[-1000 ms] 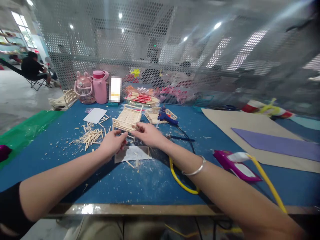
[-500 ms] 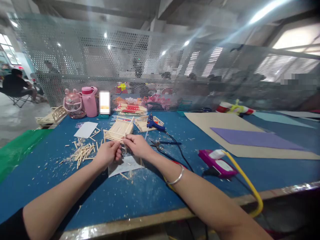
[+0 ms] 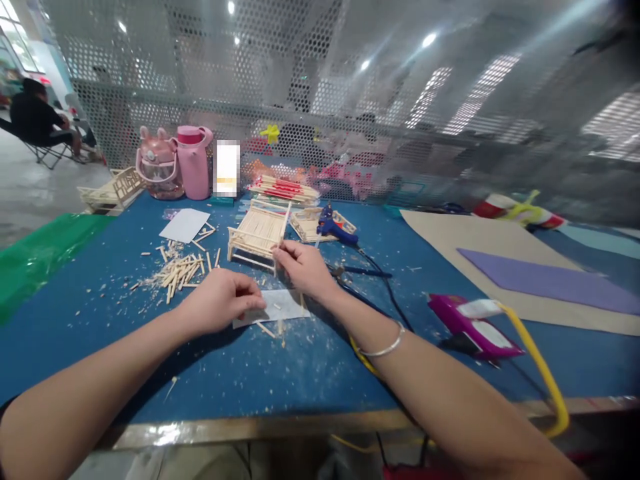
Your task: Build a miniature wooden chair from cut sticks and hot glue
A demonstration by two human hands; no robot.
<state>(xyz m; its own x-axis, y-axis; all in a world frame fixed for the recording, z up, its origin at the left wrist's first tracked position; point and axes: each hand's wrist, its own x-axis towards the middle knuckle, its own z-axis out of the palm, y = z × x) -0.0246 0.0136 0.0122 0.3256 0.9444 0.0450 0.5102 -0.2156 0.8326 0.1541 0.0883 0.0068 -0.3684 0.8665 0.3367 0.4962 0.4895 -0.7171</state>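
A miniature bed of thin wooden sticks (image 3: 260, 230) stands on the blue table, with rails at both ends. My right hand (image 3: 306, 268) pinches its near right corner post between thumb and fingertips. Lower and to the left, my left hand (image 3: 223, 300) is apart from the bed, its fingers loosely bent and a gap showing between thumb and forefinger. Those fingertips hover at the left part of a white paper sheet (image 3: 287, 307), on which small stick bits lie. Nothing shows in the left hand.
Cut sticks (image 3: 183, 273) lie heaped left. A blue glue gun (image 3: 335, 227) rests on another stick piece (image 3: 305, 227); dark-handled pliers (image 3: 365, 272) lie near its cable. A purple device (image 3: 473, 327) with a yellow cord is right. Pink bottles (image 3: 194, 163) stand behind; a person (image 3: 37, 117) sits far left.
My left hand has left the bed and moved down towards the paper, its fingers loosening. My right hand stays at the bed's corner. The view has tilted downward.
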